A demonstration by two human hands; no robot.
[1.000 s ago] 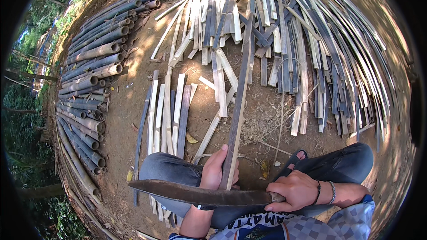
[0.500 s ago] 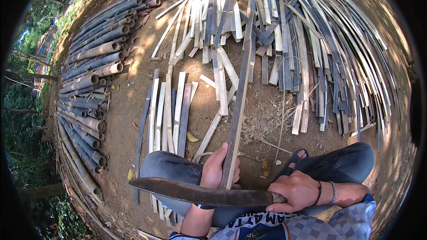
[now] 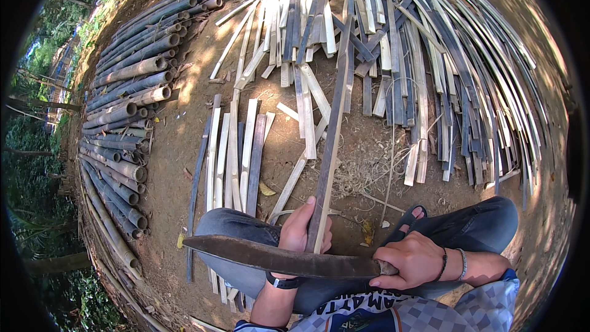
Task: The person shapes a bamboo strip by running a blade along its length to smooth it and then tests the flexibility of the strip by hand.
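My left hand [image 3: 296,229] is closed round the near end of a long split bamboo strip [image 3: 332,141], dark on one face and pale along its edge. The strip slants away from me over the ground toward the far pile. My right hand [image 3: 407,260] grips the handle of a machete [image 3: 289,260]. Its broad, dark, curved blade lies crosswise to the left, over my left wrist and the strip's near end, with the tip above my left knee. The blade hides part of my left hand. Whether its edge touches the strip, I cannot tell.
Split bamboo strips [image 3: 424,74] are heaped at the far middle and right. A smaller row of strips [image 3: 246,154] lies beside my left knee. Whole bamboo poles [image 3: 132,95] are stacked at left. Thin shavings [image 3: 375,172] litter the soil ahead of my sandalled foot [image 3: 407,221].
The machete has shifted slightly: its blade sits a little higher and its tip a bit further right. My right hand has turned slightly with it. My left hand and the strip have barely moved.
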